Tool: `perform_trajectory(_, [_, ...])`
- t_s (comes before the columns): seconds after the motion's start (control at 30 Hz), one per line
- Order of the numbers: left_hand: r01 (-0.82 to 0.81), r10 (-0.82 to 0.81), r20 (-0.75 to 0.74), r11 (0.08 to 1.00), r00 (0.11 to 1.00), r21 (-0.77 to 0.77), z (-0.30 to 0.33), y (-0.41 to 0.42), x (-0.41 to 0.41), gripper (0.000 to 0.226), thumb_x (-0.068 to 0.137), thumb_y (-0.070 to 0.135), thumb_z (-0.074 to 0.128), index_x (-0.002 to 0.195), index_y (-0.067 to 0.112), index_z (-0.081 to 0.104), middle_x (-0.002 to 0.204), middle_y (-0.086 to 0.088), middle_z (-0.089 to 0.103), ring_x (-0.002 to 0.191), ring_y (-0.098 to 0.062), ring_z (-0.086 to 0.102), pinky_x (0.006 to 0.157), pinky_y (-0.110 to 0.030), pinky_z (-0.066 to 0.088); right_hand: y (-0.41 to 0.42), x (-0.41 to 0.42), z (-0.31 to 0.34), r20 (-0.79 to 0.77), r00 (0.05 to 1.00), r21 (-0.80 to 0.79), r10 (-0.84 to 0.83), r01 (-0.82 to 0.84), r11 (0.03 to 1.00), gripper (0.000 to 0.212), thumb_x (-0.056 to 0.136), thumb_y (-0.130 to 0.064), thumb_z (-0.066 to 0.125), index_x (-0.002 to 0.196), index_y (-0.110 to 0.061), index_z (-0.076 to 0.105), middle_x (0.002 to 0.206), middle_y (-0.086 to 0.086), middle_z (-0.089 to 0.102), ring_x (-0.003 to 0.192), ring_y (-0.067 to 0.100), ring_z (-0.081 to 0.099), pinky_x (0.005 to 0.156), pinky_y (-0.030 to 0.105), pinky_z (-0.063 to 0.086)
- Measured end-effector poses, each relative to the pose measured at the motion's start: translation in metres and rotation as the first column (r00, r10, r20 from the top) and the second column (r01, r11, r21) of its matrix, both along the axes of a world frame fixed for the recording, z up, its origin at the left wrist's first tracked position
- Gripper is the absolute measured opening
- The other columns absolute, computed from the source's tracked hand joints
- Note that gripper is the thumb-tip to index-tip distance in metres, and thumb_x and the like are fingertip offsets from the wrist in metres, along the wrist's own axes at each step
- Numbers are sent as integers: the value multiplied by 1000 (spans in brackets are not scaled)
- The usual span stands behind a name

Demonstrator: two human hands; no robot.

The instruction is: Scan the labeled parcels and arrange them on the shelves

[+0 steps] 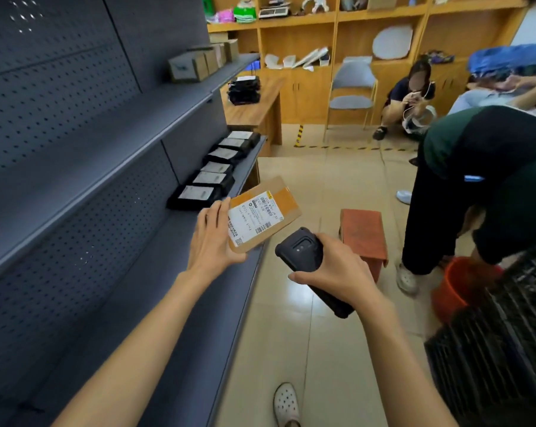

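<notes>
Above the front edge of the lowest grey shelf (168,303), I observe the left hand (212,241) holding a flat brown cardboard parcel (265,212) by its near left corner. The fingers lie fairly straight along the parcel's left edge and the thumb passes under its near corner, so the hold is a loose clamp on the corner, not a full wrap. The parcel is tilted, label side up; its white shipping label (252,217) with barcodes faces the camera.

The right hand (334,269) is curled round a black handheld scanner (303,257), thumb along the near side, fingers wrapped over the body. The scanner's top end lies just beside the parcel's lower right edge; I cannot tell whether they touch.

Further along the same shelf, a row of black labeled parcels (211,177) lies flat, each overlapping the next. On the shelf above, several small cardboard boxes (199,63) stand upright in a row.

On the tiled floor to the right I note a red-brown stool (363,235), an orange bucket (457,285) and a black crate (500,334). A person in dark clothing (482,180) bends over beside the bucket. Another person (411,97) crouches near wooden cabinets (337,26)
</notes>
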State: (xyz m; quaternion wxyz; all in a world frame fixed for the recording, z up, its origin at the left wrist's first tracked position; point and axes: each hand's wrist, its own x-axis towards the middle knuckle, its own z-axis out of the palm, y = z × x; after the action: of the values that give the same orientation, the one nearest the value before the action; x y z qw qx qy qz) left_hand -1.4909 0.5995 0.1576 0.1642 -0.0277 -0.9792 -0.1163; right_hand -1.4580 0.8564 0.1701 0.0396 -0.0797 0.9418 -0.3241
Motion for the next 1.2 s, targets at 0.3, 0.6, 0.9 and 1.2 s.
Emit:
perform_trajectory(0.3, [-71, 61, -148, 995, 987, -65, 62, -39, -239, 130, 57, 48, 86, 155, 10, 10, 150, -10, 25, 133, -32, 21, 109, -48, 35, -47, -254, 42, -94, 991, -68, 95, -102, 992, 77, 53, -69, 69, 119, -33, 51, 108, -10, 60, 93, 14, 60, 75, 41, 55])
perform_trajectory(0.6, [-285, 250, -269, 954, 930, -98, 132, -96, -392, 134, 59, 51, 85, 156, 11, 0, 151, -10, 22, 134, -33, 21, 110, -47, 34, -105, -457, 96, -253, 936, -91, 243, -273, 958, 87, 52, -74, 67, 124, -28, 51, 113, -4, 60, 102, 19, 60, 81, 46, 55])
perform_trajectory(0.9, [-630, 617, -246, 776, 747, 34, 149, -151, -452, 127, 65, 61, 79, 156, 23, 0, 158, -7, 11, 140, -35, 15, 96, -61, 43, -171, -597, 118, -275, 794, 39, 542, -554, 832, 107, 70, -69, 76, 154, -20, 31, 143, -1, 50, 130, 23, 50, 97, 46, 50])
perform_trajectory(1.2, [-830, 831, -28, 556, 556, 48, 151, -178, -489, 117, 69, 66, 75, 156, 22, 10, 162, -9, 6, 144, -43, 10, 103, -64, 35, -214, -689, 138, -266, 655, 96, 708, -712, 695, 103, 72, -66, 78, 152, -20, 31, 147, 1, 48, 130, 27, 51, 96, 45, 48])
